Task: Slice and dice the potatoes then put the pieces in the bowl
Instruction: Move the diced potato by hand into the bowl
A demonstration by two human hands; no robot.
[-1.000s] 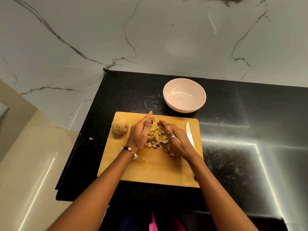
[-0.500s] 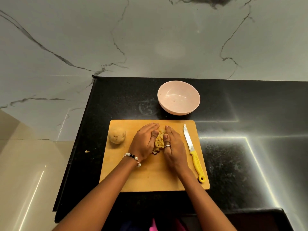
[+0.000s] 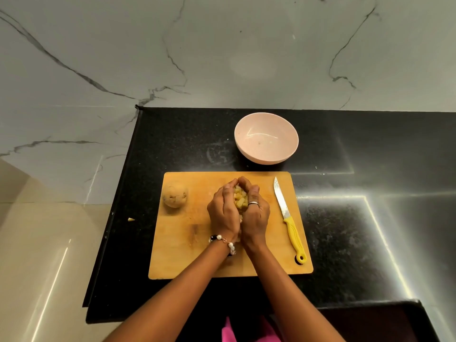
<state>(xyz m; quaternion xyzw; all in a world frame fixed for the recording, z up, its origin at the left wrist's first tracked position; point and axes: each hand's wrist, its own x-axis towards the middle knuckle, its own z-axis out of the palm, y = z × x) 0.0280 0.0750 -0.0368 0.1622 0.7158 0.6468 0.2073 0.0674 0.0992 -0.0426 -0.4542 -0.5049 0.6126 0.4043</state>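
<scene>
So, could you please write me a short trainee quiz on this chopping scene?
1. True or false: the bowl already holds diced potato.
2. What lies on the board right of the hands? A) peeler B) knife C) spoon
3. What do the left hand and right hand cup between them?

Key: 1 false, it looks empty. 2 B, the knife. 3 the potato cubes.

The black countertop [image 3: 345, 243] carries a wooden cutting board [image 3: 187, 257], a pink bowl [image 3: 266, 140] and a small scrap [image 3: 131, 219].
</scene>
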